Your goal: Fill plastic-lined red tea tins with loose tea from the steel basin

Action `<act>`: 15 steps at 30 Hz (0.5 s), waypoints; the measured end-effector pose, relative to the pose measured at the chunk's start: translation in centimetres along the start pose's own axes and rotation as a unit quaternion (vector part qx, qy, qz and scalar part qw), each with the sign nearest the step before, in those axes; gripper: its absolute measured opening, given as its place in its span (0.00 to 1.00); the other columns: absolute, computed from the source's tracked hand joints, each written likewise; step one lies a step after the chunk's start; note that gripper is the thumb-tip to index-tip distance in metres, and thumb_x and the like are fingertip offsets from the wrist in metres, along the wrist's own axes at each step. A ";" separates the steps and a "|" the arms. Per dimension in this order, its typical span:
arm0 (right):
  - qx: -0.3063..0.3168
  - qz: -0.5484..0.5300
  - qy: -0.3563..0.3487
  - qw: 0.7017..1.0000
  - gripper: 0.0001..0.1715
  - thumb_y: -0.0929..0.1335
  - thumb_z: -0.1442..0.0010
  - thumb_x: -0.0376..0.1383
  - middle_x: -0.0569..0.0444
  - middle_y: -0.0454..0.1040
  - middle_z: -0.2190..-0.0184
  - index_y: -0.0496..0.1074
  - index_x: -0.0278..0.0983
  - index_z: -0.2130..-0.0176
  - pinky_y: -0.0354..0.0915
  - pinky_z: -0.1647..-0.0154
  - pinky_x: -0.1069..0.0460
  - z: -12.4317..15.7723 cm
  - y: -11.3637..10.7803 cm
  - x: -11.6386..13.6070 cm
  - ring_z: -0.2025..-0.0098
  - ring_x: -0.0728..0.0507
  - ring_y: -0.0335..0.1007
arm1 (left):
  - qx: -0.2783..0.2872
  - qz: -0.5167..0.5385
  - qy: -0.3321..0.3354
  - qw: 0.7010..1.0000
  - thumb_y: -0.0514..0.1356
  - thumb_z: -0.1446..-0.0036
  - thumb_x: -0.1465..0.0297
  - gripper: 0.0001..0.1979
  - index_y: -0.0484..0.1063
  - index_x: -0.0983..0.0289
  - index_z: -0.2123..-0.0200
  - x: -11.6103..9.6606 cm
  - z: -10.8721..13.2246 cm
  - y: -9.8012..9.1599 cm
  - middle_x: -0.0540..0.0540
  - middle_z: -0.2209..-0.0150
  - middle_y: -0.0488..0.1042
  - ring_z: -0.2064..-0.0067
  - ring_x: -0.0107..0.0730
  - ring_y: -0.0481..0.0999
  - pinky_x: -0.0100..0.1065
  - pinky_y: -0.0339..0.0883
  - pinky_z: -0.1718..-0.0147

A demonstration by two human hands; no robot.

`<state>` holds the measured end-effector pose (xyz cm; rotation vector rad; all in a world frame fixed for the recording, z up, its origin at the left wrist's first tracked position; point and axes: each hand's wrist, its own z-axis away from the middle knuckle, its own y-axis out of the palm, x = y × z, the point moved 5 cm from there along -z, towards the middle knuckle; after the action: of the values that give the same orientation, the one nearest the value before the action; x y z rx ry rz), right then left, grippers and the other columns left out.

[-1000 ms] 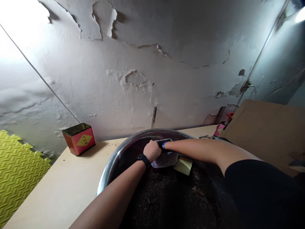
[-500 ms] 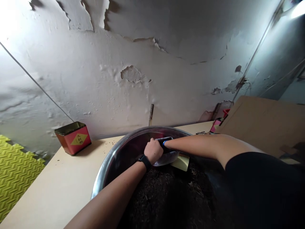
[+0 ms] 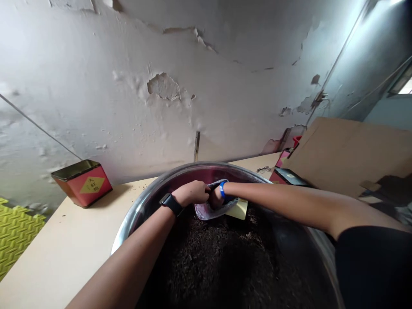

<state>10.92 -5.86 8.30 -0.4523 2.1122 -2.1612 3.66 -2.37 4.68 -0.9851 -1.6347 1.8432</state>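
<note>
A transparent plastic bag (image 3: 204,211) lies in a large metal basin (image 3: 146,198), its mouth spread. My left hand (image 3: 195,192), with a black watch at the wrist, pinches the bag's rim at the left side. Down inside the bag's mouth is my right hand (image 3: 217,197), a blue band on its wrist; its fingers are hidden. Dark, dry shreds that look like tea leaves (image 3: 206,262) fill the basin below both arms. Beside the bag, partly covered by it, a pale yellow scoop-like piece (image 3: 238,210) rests on the leaves.
On the table's left stands an open red tin (image 3: 84,184) with a yellow diamond label. Behind the basin is a peeling wall (image 3: 128,107). A pair of glasses (image 3: 264,169), another tin (image 3: 280,176) and a large cardboard sheet (image 3: 347,150) occupy the right side.
My right hand has pushed or shifted within the bag, and its blue wristband shows more fully. The left hand has changed from a fist to a looser pinch. The view has shifted.
</note>
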 end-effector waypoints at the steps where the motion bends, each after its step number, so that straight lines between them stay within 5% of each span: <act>1: 0.037 0.002 -0.014 0.999 0.14 0.64 0.42 0.40 0.54 0.70 0.66 0.69 0.30 0.62 0.65 0.67 0.52 -0.3 0.3 -0.4 0.67 0.49 0.67 | 0.018 0.006 0.019 1.000 0.50 0.51 0.71 0.16 0.75 0.61 0.62 0.0 0.1 0.0 0.55 0.64 0.77 0.68 0.34 0.73 0.30 0.63 0.68; 4: 0.037 0.009 -0.057 0.998 0.11 0.63 0.42 0.37 0.56 0.71 0.74 0.70 0.33 0.70 0.59 0.71 0.55 0.5 0.1 -2.8 0.73 0.51 0.65 | 0.081 0.025 0.039 0.996 0.53 0.52 0.71 0.18 0.73 0.59 0.57 -0.3 0.5 -0.3 0.54 0.60 0.76 0.65 0.34 0.73 0.31 0.63 0.65; 8: -0.171 0.018 -0.010 0.985 0.15 0.60 0.41 0.42 0.55 0.71 0.75 0.68 0.37 0.59 0.53 0.75 0.54 3.4 -0.6 -7.2 0.74 0.49 0.65 | 0.126 0.041 0.038 0.990 0.54 0.52 0.73 0.22 0.70 0.57 0.52 -1.5 1.3 -1.0 0.53 0.56 0.74 0.60 0.34 0.72 0.32 0.63 0.61; 15: -0.139 -0.041 0.001 0.989 0.21 0.59 0.41 0.45 0.52 0.74 0.67 0.65 0.41 0.51 0.57 0.71 0.52 3.9 3.2 -9.3 0.68 0.46 0.69 | 0.163 0.049 0.063 0.983 0.54 0.54 0.77 0.27 0.68 0.52 0.50 -2.7 1.6 -0.9 0.47 0.49 0.69 0.55 0.30 0.70 0.29 0.61 0.56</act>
<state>20.36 -7.30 3.79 -0.5680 2.4487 -1.9094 3.99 -5.27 6.14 -1.0258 -1.1809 1.9896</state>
